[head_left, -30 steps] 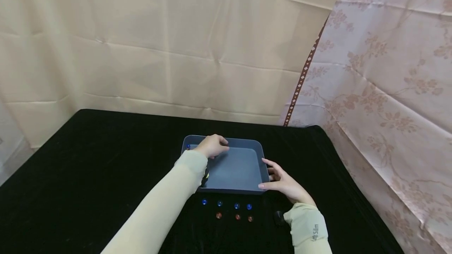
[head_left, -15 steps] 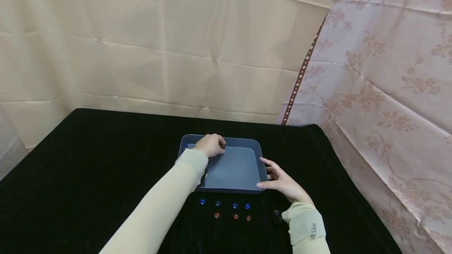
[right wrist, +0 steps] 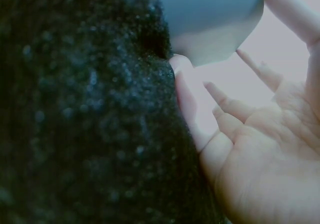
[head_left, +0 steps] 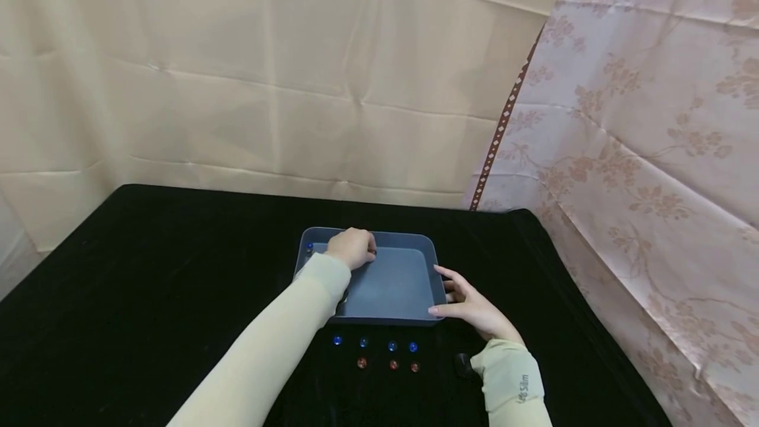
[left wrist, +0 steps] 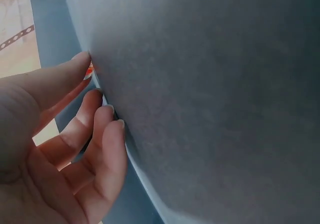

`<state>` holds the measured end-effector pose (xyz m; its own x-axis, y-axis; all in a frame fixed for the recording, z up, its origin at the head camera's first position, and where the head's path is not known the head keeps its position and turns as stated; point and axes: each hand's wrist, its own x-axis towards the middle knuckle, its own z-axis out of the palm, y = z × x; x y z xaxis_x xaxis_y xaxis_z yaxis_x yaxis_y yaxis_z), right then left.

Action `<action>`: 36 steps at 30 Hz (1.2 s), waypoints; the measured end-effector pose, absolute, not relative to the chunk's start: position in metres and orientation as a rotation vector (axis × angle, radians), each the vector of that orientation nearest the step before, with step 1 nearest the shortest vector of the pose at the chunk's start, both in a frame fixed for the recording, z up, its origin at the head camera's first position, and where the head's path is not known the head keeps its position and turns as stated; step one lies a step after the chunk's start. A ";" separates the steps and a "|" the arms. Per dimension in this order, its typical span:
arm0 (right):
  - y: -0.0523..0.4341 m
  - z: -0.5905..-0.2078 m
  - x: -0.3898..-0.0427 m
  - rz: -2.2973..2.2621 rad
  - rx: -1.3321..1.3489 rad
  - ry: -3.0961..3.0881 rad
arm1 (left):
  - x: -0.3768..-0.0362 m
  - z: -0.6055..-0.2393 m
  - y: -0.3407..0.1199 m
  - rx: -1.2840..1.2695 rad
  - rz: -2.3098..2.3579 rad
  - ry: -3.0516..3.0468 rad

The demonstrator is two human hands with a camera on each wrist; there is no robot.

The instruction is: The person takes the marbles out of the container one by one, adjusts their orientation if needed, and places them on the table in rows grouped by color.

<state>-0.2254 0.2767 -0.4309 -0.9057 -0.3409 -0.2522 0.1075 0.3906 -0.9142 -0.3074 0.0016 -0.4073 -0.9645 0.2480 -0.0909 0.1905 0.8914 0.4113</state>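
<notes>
Two hands on one grey-blue tray point(head_left: 394, 285), which sits mid-bench on the black cloth point(head_left: 148, 295).

Head view: your left hand point(head_left: 352, 247) is inside the tray at its far left corner, fingers curled down; a blue marble point(head_left: 309, 247) lies in that corner just beside it. Whether the grip pinches anything, you cannot tell from here. Your right hand point(head_left: 471, 305) rests against the tray's right wall near the front corner, fingers straight and spread, holding nothing. On the near side of the tray lie four blue marbles point(head_left: 375, 344) in a row and three orange marbles point(head_left: 388, 365) behind them; a small dark object point(head_left: 462, 364) sits by your right sleeve. Risk: your left forearm crosses low over the rows, so a dropped elbow could scatter them. A shove from the right hand could slide the tray on the cloth and roll the marble inside.

Left wrist view: left-hand fingertips point(left wrist: 107, 119) touch the tray floor point(left wrist: 215, 94), and a speck of orange point(left wrist: 88, 71) shows at the thumb tip. It looks like a pinch on a marble, but it is mostly hidden. A shallow hold may let it slip and roll off.

Right wrist view: the right-hand palm point(right wrist: 260, 159) is open and the fingers are loose at the tray corner point(right wrist: 210, 24). It only braces; a strong push could shift the tray.
</notes>
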 end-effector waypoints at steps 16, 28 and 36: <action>0.277 -0.432 -0.222 -1.556 -0.176 2.213 | -0.299 -0.403 0.000 0.310 0.810 2.872; 0.278 -0.431 -0.224 -1.540 -0.222 2.236 | -0.297 -0.391 -0.003 0.307 1.039 2.809; 0.277 -0.432 -0.224 -1.542 -0.210 2.227 | -0.293 -0.379 -0.002 0.340 1.118 2.782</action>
<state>-0.2236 0.2775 -0.4317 -0.8998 -0.3548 -0.2540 0.1128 0.3733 -0.9208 -0.2931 -0.0016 -0.3793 -0.9670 0.2529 -0.0310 0.1610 0.7010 0.6947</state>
